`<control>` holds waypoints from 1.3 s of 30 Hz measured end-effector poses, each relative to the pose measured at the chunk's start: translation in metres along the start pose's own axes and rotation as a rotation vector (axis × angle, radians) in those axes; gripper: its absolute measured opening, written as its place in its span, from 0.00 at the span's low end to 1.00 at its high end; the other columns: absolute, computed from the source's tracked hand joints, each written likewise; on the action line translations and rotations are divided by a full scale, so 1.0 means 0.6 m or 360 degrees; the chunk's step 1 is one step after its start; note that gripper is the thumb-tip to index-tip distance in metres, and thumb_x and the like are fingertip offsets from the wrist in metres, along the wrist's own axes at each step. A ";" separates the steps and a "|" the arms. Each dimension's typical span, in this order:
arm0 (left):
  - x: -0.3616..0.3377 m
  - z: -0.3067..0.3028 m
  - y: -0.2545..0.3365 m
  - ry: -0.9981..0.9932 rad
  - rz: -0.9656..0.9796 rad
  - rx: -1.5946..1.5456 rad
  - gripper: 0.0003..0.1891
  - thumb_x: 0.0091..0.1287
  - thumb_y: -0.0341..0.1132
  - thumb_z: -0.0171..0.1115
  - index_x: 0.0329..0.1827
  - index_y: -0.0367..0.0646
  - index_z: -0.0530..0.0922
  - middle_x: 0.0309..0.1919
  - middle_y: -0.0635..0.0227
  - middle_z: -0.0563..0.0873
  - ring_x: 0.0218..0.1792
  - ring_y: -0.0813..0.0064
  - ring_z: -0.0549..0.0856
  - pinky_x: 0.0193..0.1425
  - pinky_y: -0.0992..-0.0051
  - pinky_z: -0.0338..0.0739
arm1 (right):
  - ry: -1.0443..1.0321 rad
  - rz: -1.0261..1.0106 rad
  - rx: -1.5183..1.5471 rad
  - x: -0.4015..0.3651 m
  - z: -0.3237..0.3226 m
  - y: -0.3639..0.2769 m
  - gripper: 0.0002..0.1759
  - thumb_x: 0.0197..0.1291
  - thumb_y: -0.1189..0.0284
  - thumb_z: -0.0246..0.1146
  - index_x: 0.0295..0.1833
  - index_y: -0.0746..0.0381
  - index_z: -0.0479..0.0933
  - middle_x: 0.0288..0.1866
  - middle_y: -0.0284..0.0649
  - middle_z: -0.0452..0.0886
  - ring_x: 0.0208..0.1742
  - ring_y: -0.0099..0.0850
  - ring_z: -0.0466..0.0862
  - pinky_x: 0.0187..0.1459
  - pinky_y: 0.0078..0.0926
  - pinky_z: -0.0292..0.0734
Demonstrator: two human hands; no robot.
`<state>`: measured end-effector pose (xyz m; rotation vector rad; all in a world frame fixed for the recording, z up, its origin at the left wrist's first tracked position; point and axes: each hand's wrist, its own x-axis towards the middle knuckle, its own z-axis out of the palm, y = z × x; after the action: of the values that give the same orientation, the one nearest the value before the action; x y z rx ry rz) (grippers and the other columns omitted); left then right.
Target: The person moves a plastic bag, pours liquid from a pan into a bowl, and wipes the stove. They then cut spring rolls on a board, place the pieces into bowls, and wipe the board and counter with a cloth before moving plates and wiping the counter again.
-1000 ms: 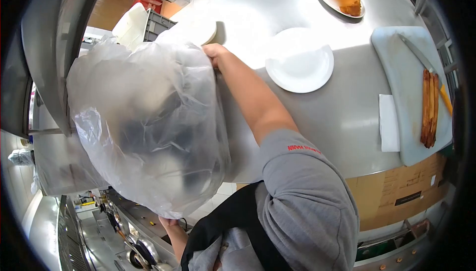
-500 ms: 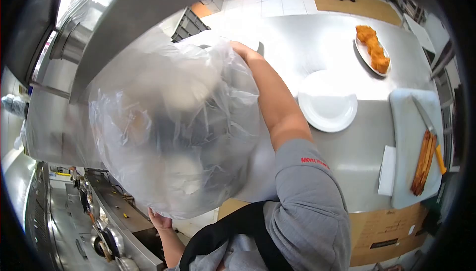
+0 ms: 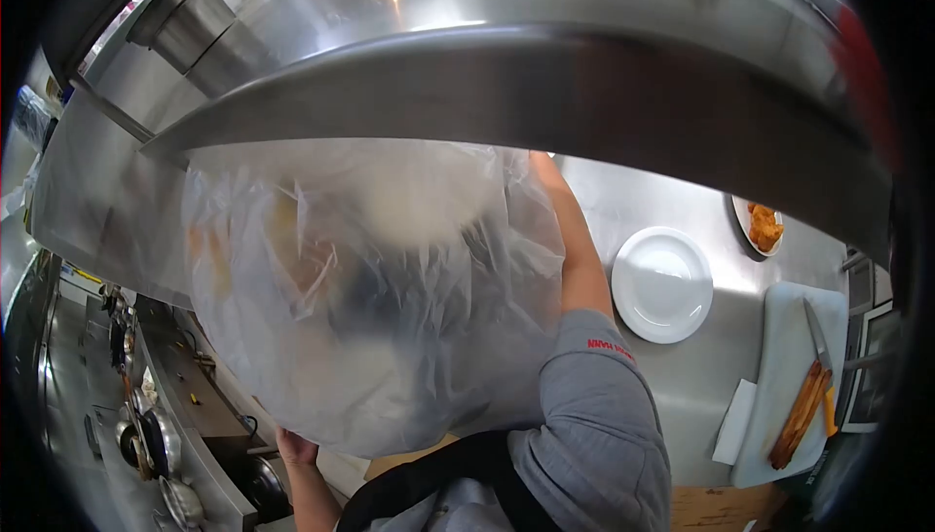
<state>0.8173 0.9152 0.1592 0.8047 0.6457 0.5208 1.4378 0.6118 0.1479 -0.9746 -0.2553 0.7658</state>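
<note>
Bag [image 3: 370,288], clear plastic, held high under steel shelf [image 3: 506,84], left of counter [image 3: 682,396]. Left hand [image 3: 295,449] props underside; right hand hidden behind bag; I can't tell either grip. Mid-lift, I judge; next move needs shelf clearance.

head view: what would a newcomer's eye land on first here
A large clear plastic bag fills the middle, the left hand at its bottom edge and the right arm running up its right side. A broad steel shelf edge cuts across the top. At right, a white plate and a cutting board sit on the steel counter.
</note>
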 end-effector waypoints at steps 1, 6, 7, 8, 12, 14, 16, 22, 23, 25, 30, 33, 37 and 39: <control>0.001 -0.002 -0.003 0.0013 0.0007 0.0014 0.28 0.65 0.49 0.52 0.63 0.40 0.69 0.63 0.60 0.73 0.63 0.56 0.71 0.67 0.54 0.63 | 0.0004 0.0001 -0.0025 -0.004 -0.005 0.002 0.21 0.56 0.62 0.58 0.52 0.61 0.77 0.51 0.41 0.80 0.53 0.39 0.78 0.56 0.41 0.69; 0.014 -0.001 -0.010 0.0109 -0.0006 -0.0022 0.27 0.66 0.48 0.52 0.62 0.39 0.70 0.61 0.59 0.75 0.61 0.55 0.74 0.64 0.54 0.68 | 0.0018 -0.0014 -0.0141 -0.006 -0.026 -0.002 0.21 0.56 0.62 0.58 0.52 0.61 0.77 0.51 0.41 0.80 0.53 0.39 0.77 0.56 0.41 0.69; 0.015 0.006 -0.013 0.0144 -0.0013 -0.0023 0.27 0.66 0.48 0.52 0.62 0.39 0.70 0.60 0.58 0.76 0.60 0.55 0.74 0.64 0.55 0.69 | 0.0022 -0.0022 -0.0171 -0.004 -0.029 -0.004 0.21 0.56 0.62 0.58 0.52 0.61 0.77 0.51 0.41 0.80 0.53 0.40 0.77 0.56 0.41 0.69; 0.014 0.013 -0.014 0.0180 -0.0023 -0.0021 0.26 0.66 0.48 0.52 0.62 0.39 0.70 0.59 0.58 0.76 0.60 0.55 0.75 0.63 0.55 0.70 | 0.0031 -0.0034 -0.0202 0.000 -0.030 -0.006 0.21 0.56 0.62 0.58 0.52 0.61 0.77 0.51 0.41 0.80 0.54 0.40 0.77 0.56 0.41 0.69; 0.013 0.049 -0.020 0.0229 -0.0039 -0.0074 0.25 0.67 0.47 0.52 0.61 0.39 0.71 0.58 0.58 0.78 0.59 0.56 0.75 0.61 0.55 0.72 | 0.0062 -0.0085 -0.0328 0.018 -0.024 0.003 0.21 0.56 0.62 0.57 0.52 0.61 0.77 0.51 0.42 0.80 0.54 0.40 0.77 0.57 0.41 0.68; 0.024 0.047 -0.028 0.0206 -0.0030 -0.0066 0.25 0.67 0.47 0.52 0.61 0.39 0.71 0.58 0.58 0.77 0.59 0.56 0.75 0.62 0.55 0.71 | 0.0080 -0.0122 -0.0421 0.030 -0.013 0.010 0.20 0.56 0.62 0.57 0.52 0.61 0.77 0.51 0.42 0.80 0.54 0.40 0.77 0.57 0.42 0.68; 0.028 0.035 -0.030 0.0196 -0.0028 -0.0045 0.25 0.67 0.47 0.53 0.61 0.39 0.71 0.58 0.58 0.77 0.59 0.56 0.75 0.62 0.55 0.71 | 0.0110 -0.0167 -0.0525 0.039 0.002 0.026 0.20 0.56 0.62 0.57 0.52 0.61 0.77 0.51 0.42 0.80 0.55 0.40 0.76 0.57 0.42 0.68; 0.037 0.006 -0.034 0.0127 -0.0037 -0.0034 0.25 0.67 0.46 0.53 0.61 0.38 0.70 0.59 0.58 0.77 0.60 0.57 0.75 0.62 0.56 0.71 | 0.0199 -0.0301 -0.0823 0.063 0.034 0.053 0.20 0.57 0.63 0.57 0.52 0.61 0.77 0.51 0.42 0.80 0.55 0.41 0.76 0.58 0.42 0.67; 0.038 0.008 -0.034 0.0122 -0.0028 -0.0035 0.25 0.67 0.46 0.53 0.61 0.38 0.71 0.59 0.58 0.76 0.60 0.57 0.75 0.63 0.57 0.71 | 0.0204 -0.0313 -0.0861 0.063 0.037 0.054 0.20 0.57 0.63 0.57 0.52 0.61 0.77 0.51 0.42 0.80 0.55 0.41 0.76 0.58 0.42 0.67; 0.041 0.010 -0.036 0.0124 -0.0027 -0.0038 0.25 0.67 0.47 0.54 0.61 0.39 0.70 0.60 0.58 0.76 0.60 0.57 0.75 0.63 0.57 0.70 | 0.0201 -0.0345 -0.0920 0.065 0.040 0.048 0.20 0.57 0.63 0.57 0.52 0.61 0.77 0.51 0.42 0.80 0.56 0.41 0.76 0.58 0.42 0.67; 0.046 -0.002 -0.056 0.0237 -0.0141 0.0231 0.25 0.67 0.46 0.55 0.62 0.39 0.69 0.60 0.59 0.76 0.60 0.56 0.75 0.64 0.57 0.70 | 0.0221 -0.0412 -0.1081 0.049 0.041 0.029 0.20 0.57 0.63 0.56 0.52 0.61 0.77 0.52 0.43 0.80 0.56 0.41 0.75 0.59 0.43 0.66; 0.043 -0.007 -0.063 0.0191 -0.0227 0.0153 0.24 0.68 0.44 0.54 0.62 0.38 0.70 0.60 0.58 0.75 0.60 0.58 0.75 0.64 0.58 0.70 | 0.0238 -0.0458 -0.1170 0.028 0.039 0.029 0.20 0.57 0.63 0.56 0.52 0.61 0.77 0.52 0.43 0.80 0.57 0.42 0.75 0.59 0.43 0.66; 0.056 -0.009 -0.062 0.0168 -0.0311 0.0074 0.25 0.68 0.44 0.55 0.62 0.37 0.69 0.60 0.58 0.75 0.60 0.58 0.75 0.63 0.58 0.71 | 0.0270 -0.0540 -0.1330 -0.022 0.041 0.045 0.20 0.57 0.63 0.56 0.52 0.61 0.77 0.52 0.43 0.80 0.57 0.42 0.75 0.59 0.43 0.66; 0.059 0.000 -0.062 0.0155 -0.0309 0.0080 0.25 0.68 0.44 0.55 0.62 0.36 0.69 0.60 0.57 0.76 0.59 0.58 0.75 0.63 0.58 0.72 | 0.0296 -0.0580 -0.1407 -0.053 0.041 0.053 0.20 0.57 0.63 0.56 0.52 0.61 0.77 0.52 0.43 0.80 0.57 0.42 0.74 0.60 0.43 0.65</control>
<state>0.8483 0.9161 0.1185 0.7578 0.8206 0.3696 1.3871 0.6165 0.1398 -1.7581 -0.6165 0.1946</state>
